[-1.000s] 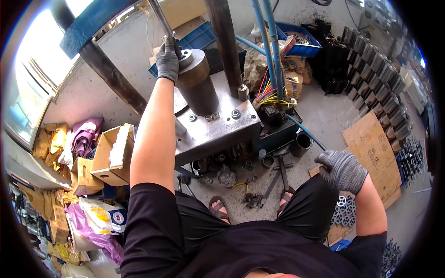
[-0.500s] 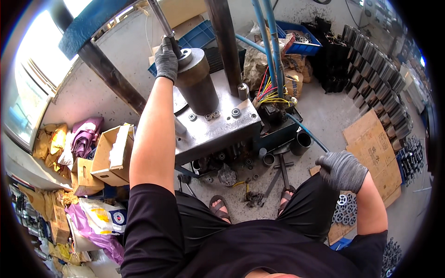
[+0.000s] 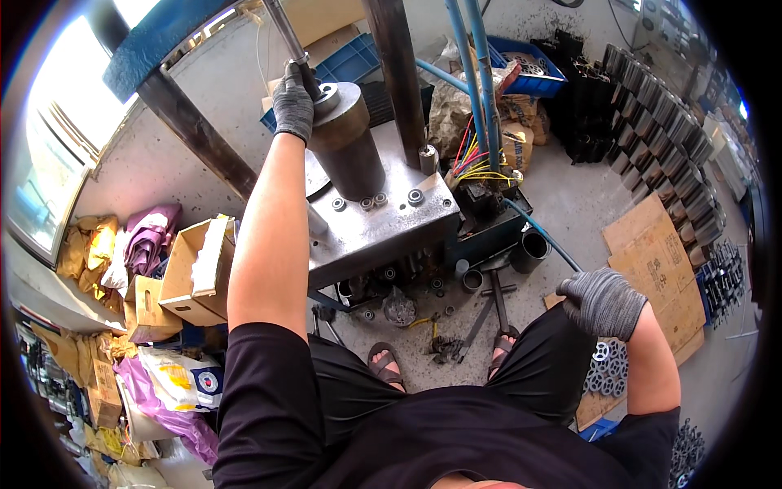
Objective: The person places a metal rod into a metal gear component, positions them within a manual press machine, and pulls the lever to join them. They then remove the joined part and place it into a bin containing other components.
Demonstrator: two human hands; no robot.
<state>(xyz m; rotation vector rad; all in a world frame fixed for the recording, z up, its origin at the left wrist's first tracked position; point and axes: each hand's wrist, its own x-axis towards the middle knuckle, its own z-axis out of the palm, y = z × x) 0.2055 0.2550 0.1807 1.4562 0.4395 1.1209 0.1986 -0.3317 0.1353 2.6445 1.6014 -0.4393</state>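
1. Head view, left side: the gloved left hand (image 3: 293, 106) is raised beside the top of a thick dark cylinder (image 3: 350, 159), its fingers bent around a dark shaft (image 3: 310, 80) below a silver rod (image 3: 285, 33). How tightly they close, I cannot tell.
2. Head view, middle: the cylinder stands upright on the press bed (image 3: 391, 224), back from the front edge. A metal ring (image 3: 327, 100) sits on its top, close by the shaft; whether those two touch is hidden by the glove.
3. Head view, front of the bed: small bearings (image 3: 415, 197) lie between the cylinder and the front edge, one of them toward the front right corner. A short metal post (image 3: 428, 160) stands near the right edge.
4. Head view, right side: the gloved right hand (image 3: 603, 301) is curled into a fist, gripping the end of a blue lever (image 3: 544, 232), which runs to a unit with coloured wires (image 3: 481, 171) beyond the bed's right edge.
5. Head view, handling: good work here, I judge, means holding the shaft straight above the ring, fingertips clear of the contact faces, and moving the lever smoothly, with eyes on the left glove.
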